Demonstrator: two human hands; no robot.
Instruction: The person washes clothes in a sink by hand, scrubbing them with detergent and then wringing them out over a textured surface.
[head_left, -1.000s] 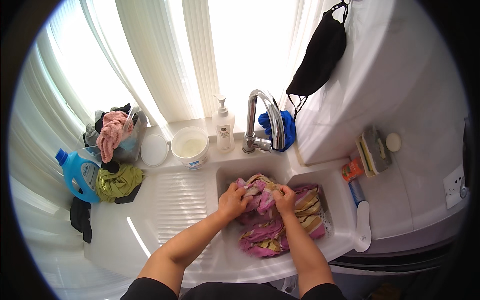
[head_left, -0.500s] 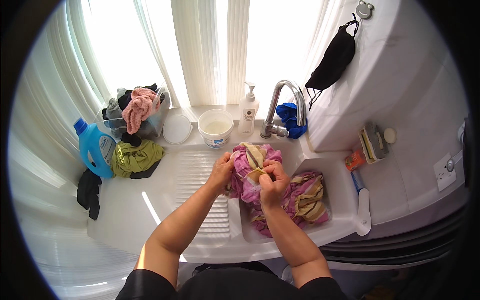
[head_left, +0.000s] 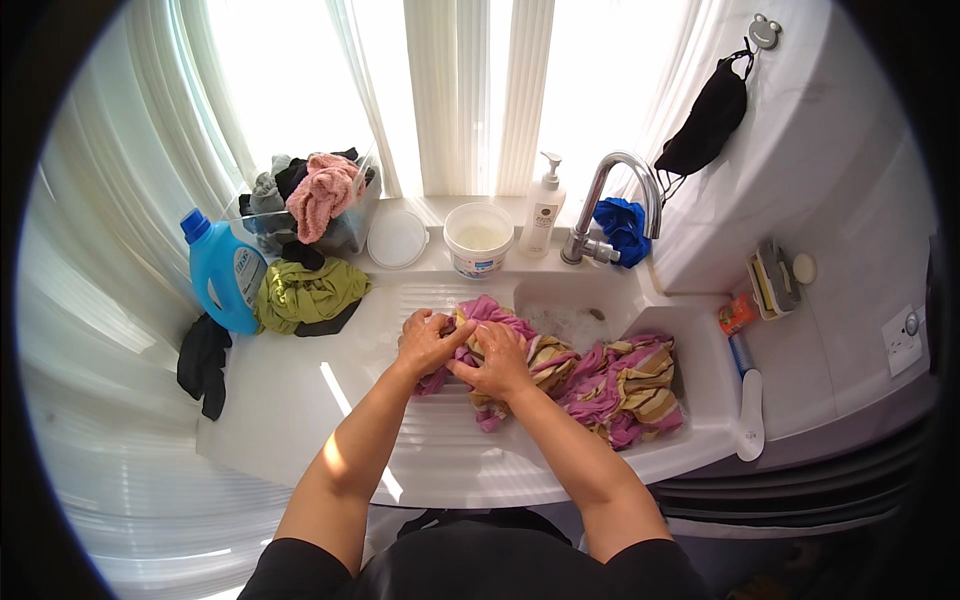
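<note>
A wet pink cloth with tan and brown stripes (head_left: 625, 392) stretches from the ribbed washboard (head_left: 430, 440) down into the sink basin (head_left: 700, 395). Over the ribs, my left hand (head_left: 428, 343) has its fingers curled on the bunched left end of the cloth. Close beside it, my right hand (head_left: 497, 360) grips the same bunch, its thumb pointing toward the left hand. Both palms face down, and the fingertips are partly hidden in the folds. Suds (head_left: 568, 325) show at the back of the basin.
Behind stand a white tub (head_left: 478, 262), its lid (head_left: 397, 240), a pump bottle (head_left: 543, 210) and a chrome tap (head_left: 600, 205) with a blue cloth (head_left: 625, 230). At left are a blue detergent bottle (head_left: 225, 275), green clothing (head_left: 305, 295) and a clothes-filled bin (head_left: 345, 225). A white-handled brush (head_left: 750, 415) lies at right.
My hands have lowered the bunched cloth onto the washboard, shifting it left of the basin. The right hand has let go of its pinch on a tan fold. The view has shifted slightly.
</note>
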